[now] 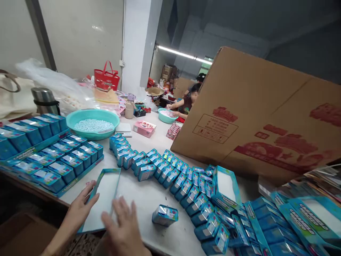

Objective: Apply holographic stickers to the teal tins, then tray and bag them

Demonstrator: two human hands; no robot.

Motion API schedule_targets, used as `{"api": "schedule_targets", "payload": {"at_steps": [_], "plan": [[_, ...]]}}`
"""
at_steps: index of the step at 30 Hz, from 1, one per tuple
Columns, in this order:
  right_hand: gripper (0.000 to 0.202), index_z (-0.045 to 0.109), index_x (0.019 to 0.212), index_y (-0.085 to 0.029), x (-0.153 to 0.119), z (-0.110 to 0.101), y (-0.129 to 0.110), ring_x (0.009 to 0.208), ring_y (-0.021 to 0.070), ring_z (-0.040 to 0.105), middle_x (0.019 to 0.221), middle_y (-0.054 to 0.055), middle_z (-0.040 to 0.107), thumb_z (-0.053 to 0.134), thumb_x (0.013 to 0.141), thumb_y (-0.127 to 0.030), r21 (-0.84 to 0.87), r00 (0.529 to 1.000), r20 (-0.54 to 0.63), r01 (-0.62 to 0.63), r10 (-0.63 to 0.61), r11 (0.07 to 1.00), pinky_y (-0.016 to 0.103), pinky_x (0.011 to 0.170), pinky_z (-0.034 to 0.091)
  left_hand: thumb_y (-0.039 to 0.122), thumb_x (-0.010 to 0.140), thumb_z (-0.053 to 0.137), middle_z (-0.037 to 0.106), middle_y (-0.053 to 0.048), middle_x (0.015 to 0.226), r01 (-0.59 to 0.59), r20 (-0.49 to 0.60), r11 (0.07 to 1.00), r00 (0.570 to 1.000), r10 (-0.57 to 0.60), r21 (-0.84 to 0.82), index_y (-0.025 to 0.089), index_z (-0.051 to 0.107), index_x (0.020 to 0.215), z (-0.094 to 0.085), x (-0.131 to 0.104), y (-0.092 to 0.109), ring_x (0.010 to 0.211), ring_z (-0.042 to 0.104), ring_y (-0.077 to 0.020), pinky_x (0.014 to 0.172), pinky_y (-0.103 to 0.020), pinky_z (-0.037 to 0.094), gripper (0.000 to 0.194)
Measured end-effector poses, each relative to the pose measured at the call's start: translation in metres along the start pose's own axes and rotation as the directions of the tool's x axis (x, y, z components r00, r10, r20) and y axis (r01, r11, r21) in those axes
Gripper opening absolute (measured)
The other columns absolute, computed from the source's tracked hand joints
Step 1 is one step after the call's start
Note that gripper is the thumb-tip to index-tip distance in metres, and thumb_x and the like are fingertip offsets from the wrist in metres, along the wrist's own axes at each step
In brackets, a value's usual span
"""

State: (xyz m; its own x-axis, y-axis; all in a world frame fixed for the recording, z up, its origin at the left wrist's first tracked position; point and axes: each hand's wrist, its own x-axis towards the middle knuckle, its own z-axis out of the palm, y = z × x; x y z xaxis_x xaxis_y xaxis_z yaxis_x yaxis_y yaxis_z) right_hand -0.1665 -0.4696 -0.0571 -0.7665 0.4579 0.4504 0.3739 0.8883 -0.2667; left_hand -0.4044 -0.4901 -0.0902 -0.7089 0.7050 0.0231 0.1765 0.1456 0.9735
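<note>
A blue cardboard display tray [104, 199], white inside, lies at the table's front edge. My left hand [78, 209] grips its left wall, thumb over the rim. Beside its right wall is my right hand [124, 225], blurred by motion, fingers spread and nothing in them. One small blue box [165, 215] with a shiny top stands alone to the right of that hand. Several more blue boxes [183, 188] stand in curved rows beyond it. On the left, filled blue trays [80, 176] hold the same kind of boxes in rows.
A turquoise basin [69, 122] holds small pale pieces. A large cardboard carton [253, 106] leans at the right. More blue trays [289, 213] are stacked near the right edge. A bottle [129, 108] and a pink box [144, 128] stand farther back. Co-workers [186, 103] sit behind the carton.
</note>
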Motion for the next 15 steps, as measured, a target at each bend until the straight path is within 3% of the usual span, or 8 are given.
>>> {"api": "schedule_targets", "payload": {"at_steps": [2, 4, 5, 6, 9, 12, 15], "plan": [[0.059, 0.037, 0.149, -0.031, -0.028, -0.028, 0.024, 0.147, 0.0366, 0.031, 0.159, 0.011, 0.034, 0.058, 0.094, -0.036, -0.034, 0.955, -0.266, -0.148, 0.134, 0.988, 0.064, 0.114, 0.032, 0.066, 0.07, 0.069, 0.045, -0.015, 0.155, 0.025, 0.007, 1.0, 1.0, -0.025, -0.003, 0.019, 0.05, 0.142, 0.001, 0.006, 0.009, 0.143, 0.039, -0.0413, 0.119, -0.056, 0.031, 0.088], [0.065, 0.035, 0.151, -0.027, -0.063, -0.049, 0.057, 0.144, 0.04, 0.035, 0.158, 0.015, 0.034, 0.062, 0.092, -0.034, 0.008, 0.816, -0.48, -0.361, 0.321, 0.932, 0.061, 0.108, 0.041, 0.063, 0.072, 0.07, 0.045, -0.014, 0.156, -0.004, -0.002, 0.998, 1.0, 0.004, -0.063, 0.022, 0.044, 0.146, 0.006, 0.005, 0.028, 0.142, 0.042, -0.0392, 0.119, -0.055, 0.031, 0.089], [0.071, 0.031, 0.153, -0.024, -0.079, -0.055, 0.074, 0.141, 0.0407, 0.041, 0.155, 0.018, 0.037, 0.064, 0.091, -0.035, 0.05, 0.775, -0.492, -0.429, 0.396, 0.902, 0.059, 0.105, 0.045, 0.062, 0.072, 0.071, 0.047, -0.014, 0.154, -0.025, 0.012, 0.992, 1.0, 0.026, -0.125, 0.022, 0.044, 0.145, 0.011, 0.003, 0.039, 0.142, 0.042, -0.0373, 0.119, -0.053, 0.032, 0.087], [0.073, 0.03, 0.153, -0.022, -0.092, -0.058, 0.09, 0.136, 0.0397, 0.047, 0.152, 0.018, 0.041, 0.063, 0.09, -0.037, 0.101, 0.774, -0.442, -0.459, 0.453, 0.882, 0.055, 0.102, 0.049, 0.061, 0.072, 0.072, 0.05, -0.015, 0.151, -0.023, 0.045, 0.979, 0.998, 0.032, -0.202, 0.021, 0.045, 0.144, 0.018, -0.002, 0.05, 0.142, 0.043, -0.0354, 0.118, -0.051, 0.034, 0.086], [0.058, 0.045, 0.143, -0.022, -0.103, -0.055, 0.12, 0.123, 0.0308, 0.061, 0.137, 0.013, 0.057, 0.058, 0.087, -0.025, 0.173, 0.856, -0.162, -0.465, 0.491, 0.868, 0.041, 0.098, 0.054, 0.06, 0.075, 0.071, 0.05, -0.018, 0.149, 0.117, 0.193, 0.922, 0.98, -0.047, -0.37, 0.02, 0.043, 0.144, 0.048, -0.015, 0.072, 0.142, 0.043, -0.0322, 0.118, -0.05, 0.034, 0.085], [0.056, 0.055, 0.132, -0.025, -0.068, -0.049, 0.123, 0.116, 0.0227, 0.064, 0.127, 0.007, 0.063, 0.054, 0.079, -0.007, 0.141, 0.887, 0.069, -0.462, 0.456, 0.876, 0.032, 0.099, 0.053, 0.057, 0.082, 0.066, 0.04, -0.018, 0.157, 0.186, 0.216, 0.909, 0.97, -0.111, -0.372, 0.02, 0.035, 0.148, 0.081, -0.017, 0.074, 0.145, 0.038, -0.0312, 0.12, -0.052, 0.029, 0.082], [0.059, 0.053, 0.137, -0.027, -0.01, -0.048, 0.123, 0.121, 0.0254, 0.06, 0.137, 0.011, 0.055, 0.058, 0.081, -0.008, -0.045, 0.907, 0.126, -0.398, 0.401, 0.916, 0.036, 0.099, 0.051, 0.056, 0.085, 0.062, 0.033, -0.022, 0.159, 0.067, 0.035, 0.959, 0.998, -0.06, -0.276, 0.015, 0.03, 0.151, 0.101, 0.008, 0.068, 0.147, 0.034, -0.033, 0.119, -0.053, 0.028, 0.083]]}}
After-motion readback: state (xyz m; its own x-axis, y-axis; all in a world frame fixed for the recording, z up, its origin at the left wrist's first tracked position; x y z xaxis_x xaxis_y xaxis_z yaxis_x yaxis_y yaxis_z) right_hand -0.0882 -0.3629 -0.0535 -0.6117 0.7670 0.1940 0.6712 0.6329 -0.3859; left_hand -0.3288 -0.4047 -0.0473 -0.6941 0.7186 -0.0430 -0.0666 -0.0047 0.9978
